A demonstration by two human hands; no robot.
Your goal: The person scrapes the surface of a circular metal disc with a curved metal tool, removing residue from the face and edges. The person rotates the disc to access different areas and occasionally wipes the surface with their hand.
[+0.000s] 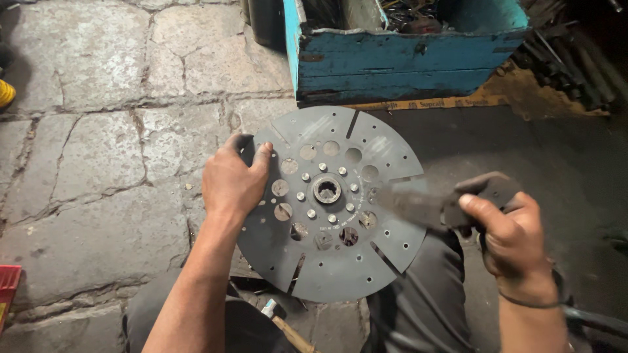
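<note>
My left hand (230,182) grips rim of round metal disc (340,255), thumb on face, fingers curled over edge. Disc tilted up across my knees, hub (326,189) just right of that hand. My right hand (513,238) clenched on dark flat pad (425,204), blurred, pad end over disc's right edge. Blue wooden box (399,62) beyond both hands. Hammer (282,321) below left forearm. Stone floor (91,131) left of left hand.

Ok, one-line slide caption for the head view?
Left hand steadies a slotted grey metal disc while right hand holds a dark blurred tool.
</note>
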